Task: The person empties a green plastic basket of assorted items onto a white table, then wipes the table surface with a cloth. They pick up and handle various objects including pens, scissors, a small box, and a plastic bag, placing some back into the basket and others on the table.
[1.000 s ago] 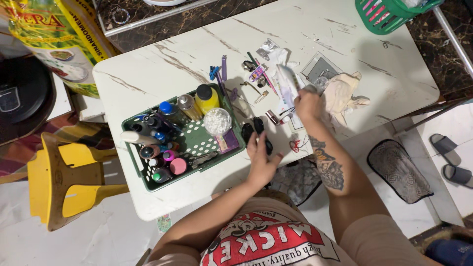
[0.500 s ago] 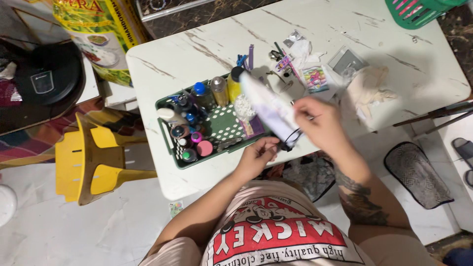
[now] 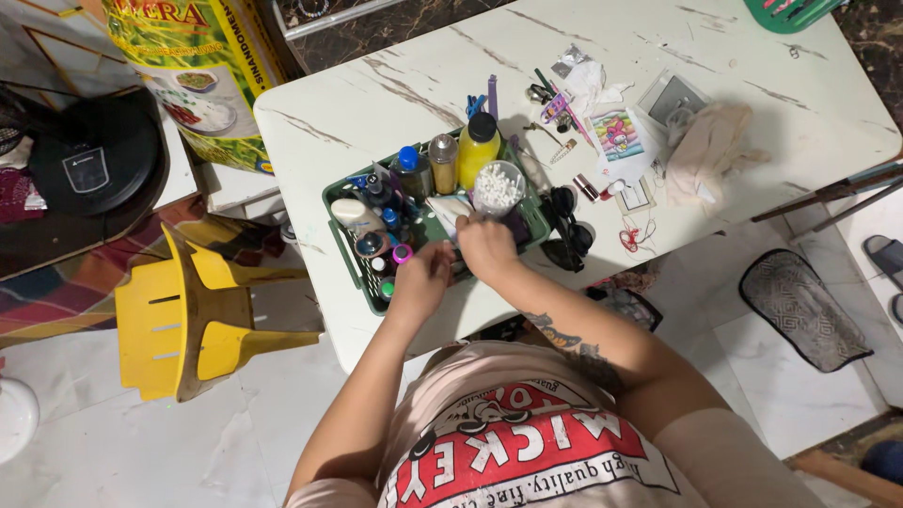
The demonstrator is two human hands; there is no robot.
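Both hands are working inside the green basket on the white table, the right hand pinching a whitish tube pointing up-left, the left hand curling just beside, its grasp unclear.

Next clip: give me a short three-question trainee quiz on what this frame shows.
1. True or false: both hands are over the green basket.
2. Which stands upright in the basket: A) a yellow bottle with a black cap, B) a red mug, C) a blue bowl?
3. What lies on the white table just right of the basket?

Key: 1 true. 2 A. 3 black sunglasses.
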